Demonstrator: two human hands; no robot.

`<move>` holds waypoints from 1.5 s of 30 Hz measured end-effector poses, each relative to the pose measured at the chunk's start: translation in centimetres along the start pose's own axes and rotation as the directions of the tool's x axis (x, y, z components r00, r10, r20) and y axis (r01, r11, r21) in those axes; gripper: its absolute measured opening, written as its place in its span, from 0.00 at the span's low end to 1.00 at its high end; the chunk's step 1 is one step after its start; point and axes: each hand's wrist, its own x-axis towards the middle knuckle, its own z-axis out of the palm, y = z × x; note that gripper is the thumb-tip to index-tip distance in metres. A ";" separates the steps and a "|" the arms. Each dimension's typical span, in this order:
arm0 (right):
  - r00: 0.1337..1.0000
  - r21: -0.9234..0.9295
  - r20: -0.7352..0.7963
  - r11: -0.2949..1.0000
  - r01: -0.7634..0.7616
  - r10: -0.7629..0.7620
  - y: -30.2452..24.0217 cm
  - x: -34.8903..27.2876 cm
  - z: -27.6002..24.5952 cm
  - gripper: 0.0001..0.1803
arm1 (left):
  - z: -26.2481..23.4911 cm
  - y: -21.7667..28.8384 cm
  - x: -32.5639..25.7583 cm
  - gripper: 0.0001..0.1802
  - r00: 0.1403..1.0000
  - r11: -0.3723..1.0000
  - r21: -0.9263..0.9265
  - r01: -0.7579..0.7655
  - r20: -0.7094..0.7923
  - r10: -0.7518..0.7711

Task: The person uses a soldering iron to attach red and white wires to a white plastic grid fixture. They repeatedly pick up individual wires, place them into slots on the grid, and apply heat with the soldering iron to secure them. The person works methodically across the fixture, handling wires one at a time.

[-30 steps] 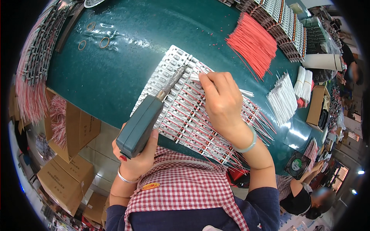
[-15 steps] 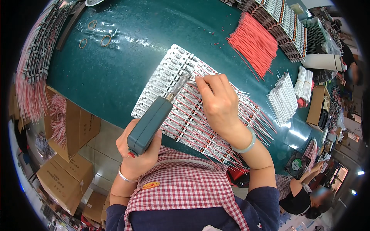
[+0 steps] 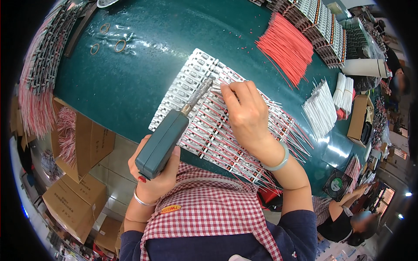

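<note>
A dark green soldering gun is gripped in my left hand. Its metal tip reaches up and right over a block of white plastic parts with metal contacts, set in close rows. Just right of the tip, my right hand pinches the ends of thin white wires, its fingertips close above the parts. Whether the tip touches a contact is hard to make out. Red and white wires lie across the right side of the block and stick out past its edge.
On the green table lie a pile of red wires, bundled white wires and rubber bands. Stacked parts stand far right; wired parts hang far left. Cardboard boxes stand lower left. Another person sits lower right.
The soldering gun's body has shifted slightly left and down with my left hand, and its tip sits a little higher. My right hand stays nearly in place, still pinching the wires.
</note>
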 end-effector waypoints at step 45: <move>1.000 0.025 -0.024 1.000 0.000 0.000 -0.9 -0.9 -0.1 0.15 | -0.7 -0.9 -2.2 0.12 0.998 0.998 -0.033 0.048 -0.030 -0.049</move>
